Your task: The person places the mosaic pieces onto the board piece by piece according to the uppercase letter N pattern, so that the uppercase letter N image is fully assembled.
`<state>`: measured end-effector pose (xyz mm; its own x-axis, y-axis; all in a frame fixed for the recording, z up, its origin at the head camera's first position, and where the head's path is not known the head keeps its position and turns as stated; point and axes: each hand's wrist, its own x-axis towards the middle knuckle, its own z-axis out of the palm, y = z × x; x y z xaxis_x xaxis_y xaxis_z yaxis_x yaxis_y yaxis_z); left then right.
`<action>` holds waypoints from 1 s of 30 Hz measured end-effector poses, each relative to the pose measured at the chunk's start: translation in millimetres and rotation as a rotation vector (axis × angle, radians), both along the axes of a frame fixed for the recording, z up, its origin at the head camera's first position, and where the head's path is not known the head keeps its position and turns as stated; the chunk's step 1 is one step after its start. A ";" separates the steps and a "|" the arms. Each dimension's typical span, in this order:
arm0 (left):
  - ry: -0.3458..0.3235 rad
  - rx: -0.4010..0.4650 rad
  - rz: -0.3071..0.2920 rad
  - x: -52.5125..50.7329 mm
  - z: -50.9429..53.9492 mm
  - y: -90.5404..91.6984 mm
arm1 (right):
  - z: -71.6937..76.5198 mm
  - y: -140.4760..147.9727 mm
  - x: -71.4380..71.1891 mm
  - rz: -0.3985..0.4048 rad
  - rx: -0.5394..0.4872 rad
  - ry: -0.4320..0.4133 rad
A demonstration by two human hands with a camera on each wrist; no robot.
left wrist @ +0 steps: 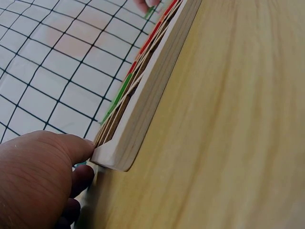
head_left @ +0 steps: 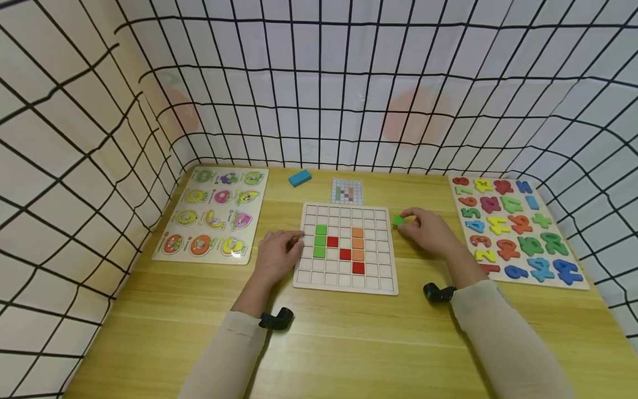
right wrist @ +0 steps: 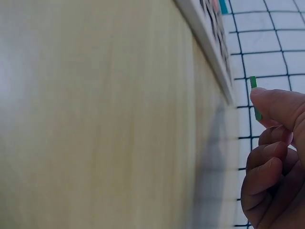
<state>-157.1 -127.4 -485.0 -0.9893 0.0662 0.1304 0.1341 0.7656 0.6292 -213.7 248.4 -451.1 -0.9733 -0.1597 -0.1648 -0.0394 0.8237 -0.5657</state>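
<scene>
A pale wooden grid board (head_left: 331, 279) lies flat on the table, with green tiles (head_left: 320, 240), red tiles (head_left: 332, 241) and orange tiles (head_left: 357, 244) in some of its squares. At its left edge is my left hand (head_left: 278, 256), its thumb touching the rim in the left wrist view. Just off the board's right side, my right hand (head_left: 427, 231) pinches a green square tile (head_left: 398, 220) between thumb and index finger. The right wrist view shows that tile (right wrist: 258, 115) edge-on, the other fingers curled below it.
A small card (head_left: 347, 192) with a coloured grid pattern lies behind the board, and a blue block (head_left: 300, 178) is to its left. A fruit puzzle board (head_left: 166, 254) is at left, a number and letter puzzle (head_left: 580, 281) at right. Black netting (head_left: 319, 70) surrounds the table.
</scene>
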 end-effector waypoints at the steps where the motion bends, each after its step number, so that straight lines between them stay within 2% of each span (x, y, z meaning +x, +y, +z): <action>1: -0.002 0.000 0.000 0.0 0.3 -0.1 | 1.9 -1.8 2.1 0.003 -0.003 -0.001; 8: 0.001 0.004 -0.002 0.0 0.9 -0.3 | 14.7 -17.8 17.7 -0.011 -0.020 -0.030; 14: -0.016 0.001 0.002 -0.3 1.3 -0.1 | 22.6 -36.1 32.0 0.038 -0.035 -0.021; 21: -0.012 0.007 0.003 0.8 2.6 0.9 | 25.2 -54.9 44.7 0.064 -0.016 -0.041; 30: -0.010 0.009 0.006 1.3 2.6 0.9 | 22.8 -73.3 56.4 0.096 -0.039 -0.023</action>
